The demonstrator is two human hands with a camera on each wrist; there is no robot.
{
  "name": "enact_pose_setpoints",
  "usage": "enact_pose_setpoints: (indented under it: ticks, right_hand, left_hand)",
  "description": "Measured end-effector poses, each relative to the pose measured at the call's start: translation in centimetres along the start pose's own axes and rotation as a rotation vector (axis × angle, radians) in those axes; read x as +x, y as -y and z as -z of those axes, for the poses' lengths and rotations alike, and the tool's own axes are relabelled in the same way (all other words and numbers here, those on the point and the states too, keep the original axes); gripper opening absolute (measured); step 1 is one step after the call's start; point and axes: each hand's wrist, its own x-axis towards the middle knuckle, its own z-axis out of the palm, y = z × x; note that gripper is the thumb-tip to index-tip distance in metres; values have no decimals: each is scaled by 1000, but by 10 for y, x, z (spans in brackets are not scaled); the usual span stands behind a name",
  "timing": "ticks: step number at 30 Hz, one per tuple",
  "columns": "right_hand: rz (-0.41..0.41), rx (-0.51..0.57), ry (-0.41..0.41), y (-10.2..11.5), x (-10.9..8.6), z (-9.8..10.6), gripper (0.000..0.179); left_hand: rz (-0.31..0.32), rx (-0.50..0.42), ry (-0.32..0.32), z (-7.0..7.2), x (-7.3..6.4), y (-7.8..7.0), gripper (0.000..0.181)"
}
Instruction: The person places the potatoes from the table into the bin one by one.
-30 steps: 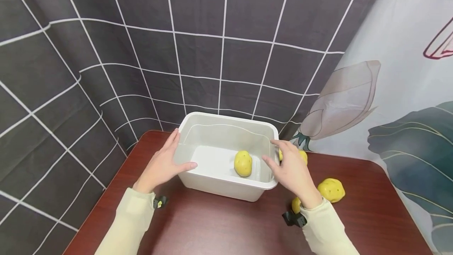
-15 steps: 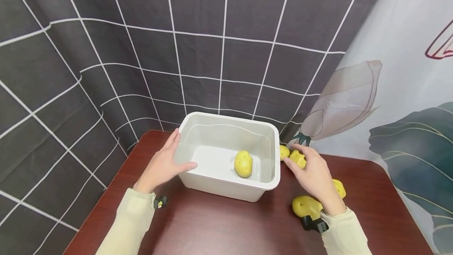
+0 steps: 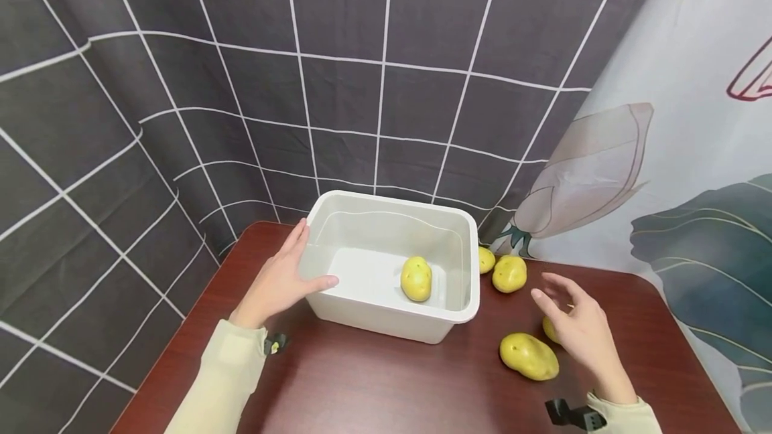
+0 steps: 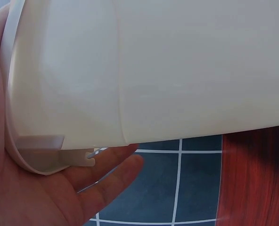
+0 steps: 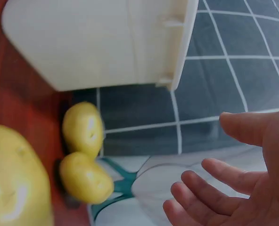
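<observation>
A white plastic bin (image 3: 386, 317) stands on the table with one yellow potato (image 3: 416, 279) inside. My left hand (image 3: 280, 286) rests on the bin's near left corner. Its thumb lies over the front rim and its straight fingers reach along the left side; the left wrist view shows the bin's rim (image 4: 12, 94) against the palm. To the right of the bin, my right hand (image 3: 582, 327) hovers with relaxed, spread fingers and nothing in them. It partly covers one potato (image 3: 550, 330). Just left of that lies a larger potato (image 3: 529, 356).
Two more potatoes, one (image 3: 509, 274) in front and another (image 3: 486, 260) beside the bin's right wall, lie near the back of the reddish-brown table (image 3: 386, 387). A dark gridded curtain (image 3: 338, 92) hangs behind, and a pale floral curtain (image 3: 603, 173) is on the right.
My right hand has moved from the bin's right rim, over the back potatoes, then right and toward me, uncovering them and the larger front potato. The left hand and bin stay put.
</observation>
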Motion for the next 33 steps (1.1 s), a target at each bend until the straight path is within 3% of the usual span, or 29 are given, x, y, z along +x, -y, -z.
enact_pose_setpoints:
  ticks: [12,20,28,33]
  right_hand:
    - [-132,-50,100,-34,-20,1,65]
    - [-136,-76,152,-51,-31,-3,67]
    - [-190,-126,238,-66,-35,-2,74]
    - [-269,-92,297,-72,-35,-4,81]
  left_hand:
    - [1,-9,-12,1,-1,0,121]
    - [5,-25,-13,-1,-1,-2,119]
    - [-5,-26,-12,-1,0,-2,119]
    - [2,-19,-10,-1,0,-1,119]
